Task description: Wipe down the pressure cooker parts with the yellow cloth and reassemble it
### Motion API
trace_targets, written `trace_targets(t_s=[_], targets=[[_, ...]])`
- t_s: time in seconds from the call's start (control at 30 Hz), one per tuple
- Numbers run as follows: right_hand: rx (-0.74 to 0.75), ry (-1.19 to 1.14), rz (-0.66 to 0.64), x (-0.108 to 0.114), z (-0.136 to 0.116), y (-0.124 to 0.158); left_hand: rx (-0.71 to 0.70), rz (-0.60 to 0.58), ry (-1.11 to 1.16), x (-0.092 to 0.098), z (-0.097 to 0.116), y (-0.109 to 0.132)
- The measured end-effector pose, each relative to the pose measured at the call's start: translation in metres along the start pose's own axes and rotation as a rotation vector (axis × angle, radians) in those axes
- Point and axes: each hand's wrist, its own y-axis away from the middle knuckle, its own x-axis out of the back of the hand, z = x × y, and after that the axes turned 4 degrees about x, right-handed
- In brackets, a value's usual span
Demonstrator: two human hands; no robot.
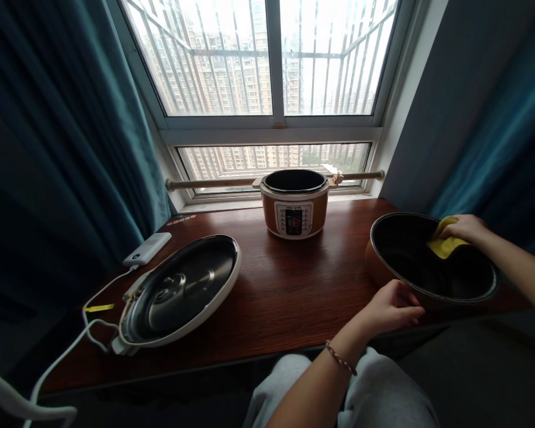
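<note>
A dark inner pot (432,279) with a copper-coloured outside sits at the right end of the wooden table (285,297). My right hand (466,227) is closed on a yellow cloth (444,245) pressed against the pot's far inner rim. My left hand (395,306) rests against the pot's near outer wall, fingers curled on it. An orange electric cooker base (295,204) stands open at the back by the window. Its lid (181,291) lies upside down on the left of the table.
A white power bank (147,249) lies near the left back corner, with a white cable (78,342) trailing off the table's left edge. A wooden rod (214,183) runs along the window sill. Teal curtains hang on both sides. My grey-trousered knees (374,392) are under the front edge.
</note>
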Motion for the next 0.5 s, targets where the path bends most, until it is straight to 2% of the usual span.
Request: trace_targets(t_s=[0.1,0.2,0.4,0.5], targets=[[-0.086,0.125,-0.134,-0.008,0.003,-0.009,-0.014,-0.005,-0.013,0.003,-0.001,-0.002],[-0.102,0.170,-0.172,-0.016,0.008,-0.018,-0.049,0.013,-0.054,0.005,-0.002,-0.004],[-0.060,0.116,-0.138,-0.023,0.018,-0.025,-0.093,0.071,-0.307,0.006,0.001,-0.005],[0.013,0.032,-0.036,-0.023,0.020,-0.024,-0.126,0.096,-0.346,0.006,0.002,-0.006]])
